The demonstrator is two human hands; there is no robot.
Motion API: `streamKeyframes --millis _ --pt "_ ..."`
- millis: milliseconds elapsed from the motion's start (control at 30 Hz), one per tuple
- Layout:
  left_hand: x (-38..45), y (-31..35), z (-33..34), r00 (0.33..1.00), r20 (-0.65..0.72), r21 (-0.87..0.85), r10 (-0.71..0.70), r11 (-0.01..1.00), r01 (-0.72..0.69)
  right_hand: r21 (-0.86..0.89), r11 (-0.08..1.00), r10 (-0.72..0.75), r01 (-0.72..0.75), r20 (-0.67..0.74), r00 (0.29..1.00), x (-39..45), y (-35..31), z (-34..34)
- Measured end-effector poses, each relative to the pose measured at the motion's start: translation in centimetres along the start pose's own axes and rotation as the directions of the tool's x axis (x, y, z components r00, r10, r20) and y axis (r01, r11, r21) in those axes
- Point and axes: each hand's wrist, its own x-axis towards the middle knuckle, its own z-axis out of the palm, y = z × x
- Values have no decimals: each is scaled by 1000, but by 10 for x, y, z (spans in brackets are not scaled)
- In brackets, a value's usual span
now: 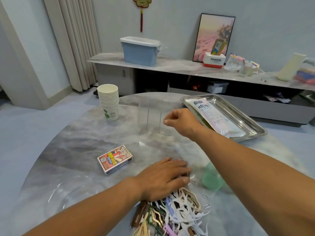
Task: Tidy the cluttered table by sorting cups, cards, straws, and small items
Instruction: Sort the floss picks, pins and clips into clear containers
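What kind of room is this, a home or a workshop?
Most likely a living room in a home. A round marble-look table stands before a long low cabinet that carries a framed picture, a red hanging ornament decorates the wall, and curtains hang at the left.

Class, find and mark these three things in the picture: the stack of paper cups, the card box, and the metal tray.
stack of paper cups (109,101): head view, on the side of the stacked rims.
card box (114,158): head view, on the printed top face.
metal tray (247,116): head view, on its bare shiny floor.
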Motion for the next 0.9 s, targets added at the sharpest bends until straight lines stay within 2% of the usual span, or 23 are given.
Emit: streamKeyframes --millis 133,267,433,600,667,733,767,800,900 --pt "-15 11 1 998 28 -32 52 998 -51 -228 968 -93 103 53 994 -32 6 -9" --pt "-34 31 6 993 75 -42 88 995 -85 -384 912 -95 146 150 984 -65 7 -11" --pt "-56 48 14 989 109 -63 103 993 -96 -614 760 -67 215 256 964 -98 3 -13" --pt "-79 60 18 997 78 -56 30 998 -26 -663 704 -82 255 281 956 -123 2 -20" --pt "-89 58 18 999 -21 -34 -37 999 36 -660 705 -207 259 157 966 -137 4 -19" --pt "-101 50 17 982 -141 -44 -125 992 120 -540 802 -338 255 -58 940 -160 7 -11" --pt "-106 44 19 965 -192 -67 -178 984 168 -478 842 -349 252 -126 929 -174 10 -4" --pt "-112 40 21 945 -227 -97 -236 971 219 -424 875 -321 233 -148 936 -188 16 4" --pt "-121 31 30 903 -251 -135 -349 936 325 -344 928 -188 144 -97 977 -220 38 25"
